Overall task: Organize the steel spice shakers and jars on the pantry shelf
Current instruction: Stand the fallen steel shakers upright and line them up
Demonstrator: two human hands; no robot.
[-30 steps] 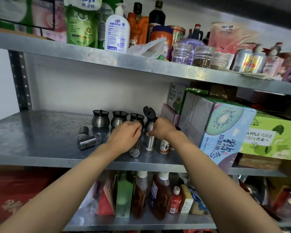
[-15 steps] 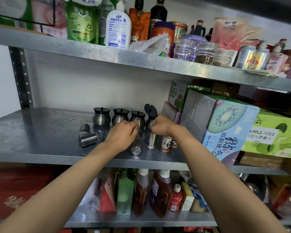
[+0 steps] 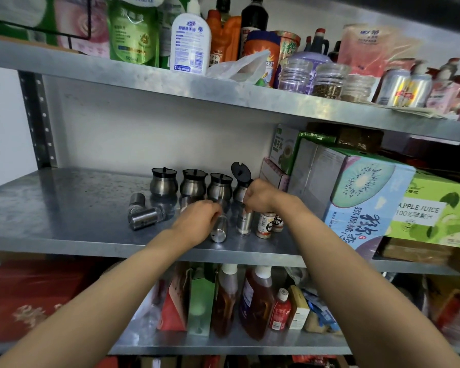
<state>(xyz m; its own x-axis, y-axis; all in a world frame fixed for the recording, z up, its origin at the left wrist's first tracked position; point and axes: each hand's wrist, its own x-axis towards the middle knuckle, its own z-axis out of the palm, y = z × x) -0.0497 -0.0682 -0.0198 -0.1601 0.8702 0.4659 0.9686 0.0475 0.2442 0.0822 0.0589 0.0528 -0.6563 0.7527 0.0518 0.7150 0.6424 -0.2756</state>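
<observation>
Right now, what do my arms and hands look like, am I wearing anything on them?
Both forearms are bare as far as the picture shows: no sleeves, gloves, watch or bracelet. No rings are visible on the left hand or the right hand, though the fingers are mostly hidden.

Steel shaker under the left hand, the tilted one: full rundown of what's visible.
The steel shaker is a slim brushed-metal cylinder with a flat round base that faces the camera. It leans, top tipped away toward the back row of jars, with its lower edge on the middle shelf near the front lip. The left hand grips its upper part, hiding the cap. An upright steel shaker, held by the right hand, stands just to its right; whether they touch is unclear.
</observation>
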